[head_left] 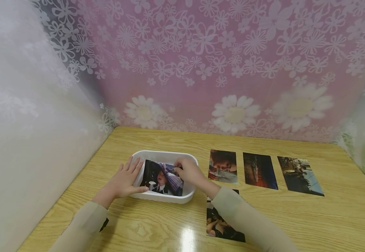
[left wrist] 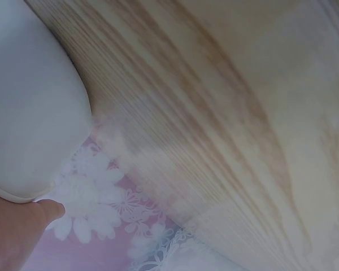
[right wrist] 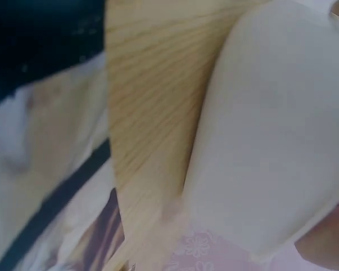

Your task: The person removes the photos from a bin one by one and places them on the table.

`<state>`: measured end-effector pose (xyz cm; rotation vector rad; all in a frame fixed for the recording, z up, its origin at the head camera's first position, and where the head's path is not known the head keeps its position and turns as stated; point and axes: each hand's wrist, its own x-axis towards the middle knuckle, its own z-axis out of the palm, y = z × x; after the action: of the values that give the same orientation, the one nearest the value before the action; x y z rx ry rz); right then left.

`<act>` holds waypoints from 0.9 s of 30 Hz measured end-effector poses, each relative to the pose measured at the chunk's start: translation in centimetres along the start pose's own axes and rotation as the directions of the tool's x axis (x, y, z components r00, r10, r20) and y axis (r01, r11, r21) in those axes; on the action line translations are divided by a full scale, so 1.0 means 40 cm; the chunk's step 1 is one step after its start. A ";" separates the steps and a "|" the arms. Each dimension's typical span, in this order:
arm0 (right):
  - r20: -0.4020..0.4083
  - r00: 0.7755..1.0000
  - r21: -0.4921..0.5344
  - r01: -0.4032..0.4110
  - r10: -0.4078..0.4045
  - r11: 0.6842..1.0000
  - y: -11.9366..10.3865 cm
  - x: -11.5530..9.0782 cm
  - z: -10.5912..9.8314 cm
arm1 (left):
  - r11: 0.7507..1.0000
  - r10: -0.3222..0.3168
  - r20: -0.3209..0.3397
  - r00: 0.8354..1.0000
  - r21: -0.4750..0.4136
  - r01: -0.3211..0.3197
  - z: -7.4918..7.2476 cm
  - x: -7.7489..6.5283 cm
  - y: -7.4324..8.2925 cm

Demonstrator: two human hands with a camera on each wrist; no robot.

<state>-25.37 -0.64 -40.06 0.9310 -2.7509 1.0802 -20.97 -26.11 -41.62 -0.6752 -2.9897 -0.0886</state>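
Observation:
A white plastic tray (head_left: 170, 199) stands on the table left of centre, and a photo print (head_left: 162, 180) of a figure in a purple hat lies in it. My left hand (head_left: 123, 180) rests on the tray's left rim, fingers spread, thumb along the near edge. At the print's upper right corner, the curled fingers of my right hand (head_left: 188, 171) pinch it; the fingertips are partly hidden. Both wrist views show mostly the outer wall of the tray (left wrist: 34, 101), with part of the left hand (left wrist: 14, 234) and of the right hand (right wrist: 330, 237) at its rim.
Right of the tray, three photos lie in a row: a face close-up (head_left: 222, 166), a dark red-blue one (head_left: 259, 171) and a waterside scene (head_left: 300, 175). Another photo (head_left: 220, 222) lies nearer, partly under the right sleeve. A flowered curtain (head_left: 185, 87) hangs behind the wooden table (head_left: 157, 224).

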 end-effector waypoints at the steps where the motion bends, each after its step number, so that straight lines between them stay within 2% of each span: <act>1: -0.012 1.000 0.030 -0.001 0.001 1.000 0.002 -0.001 -0.004 | 1.000 0.002 0.000 1.000 -0.001 -0.002 0.000 0.000 0.000; 5: -0.056 0.998 0.110 -0.036 0.042 0.993 0.011 -0.007 -0.018 | 1.000 0.001 0.008 1.000 -0.006 -0.001 0.000 -0.001 -0.001; 9: -0.103 0.982 0.189 -0.135 0.157 0.973 0.008 -0.018 -0.044 | 1.000 -0.002 0.017 1.000 -0.018 0.002 -0.002 0.000 0.000; 11: -0.124 0.969 0.258 -0.178 0.216 0.950 0.005 -0.027 -0.066 | 1.000 0.002 0.011 1.000 -0.017 -0.002 -0.003 0.001 0.001; 15: -0.113 0.942 0.422 -0.243 0.317 0.873 0.007 -0.064 -0.122 | 1.000 0.010 0.001 1.000 -0.005 -0.010 -0.003 0.005 0.001; 17: -0.093 0.935 0.493 -0.256 0.343 0.831 0.016 -0.094 -0.153 | 1.000 0.010 0.006 1.000 -0.005 -0.010 -0.001 0.008 0.000; 20: -0.035 0.928 0.601 -0.278 0.372 0.749 0.042 -0.152 -0.195 | 1.000 0.012 0.016 1.000 -0.002 -0.012 -0.001 0.009 0.000; 23: 0.023 0.914 0.667 -0.316 0.406 0.675 0.074 -0.217 -0.232 | 1.000 0.010 0.034 0.999 -0.006 -0.010 -0.002 0.009 0.002; 24: 0.042 0.910 0.680 -0.329 0.413 0.655 0.085 -0.239 -0.244 | 1.000 0.010 0.038 0.999 -0.006 -0.010 -0.003 0.009 0.004; 27: 0.080 0.895 0.678 -0.371 0.438 0.634 0.119 -0.302 -0.273 | 1.000 0.004 0.050 0.999 -0.008 -0.004 -0.005 0.008 0.008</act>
<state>-19.95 15.29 -37.68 0.2198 -2.5370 2.2484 -21.14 -25.71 -41.38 -0.6947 -3.0372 -0.0847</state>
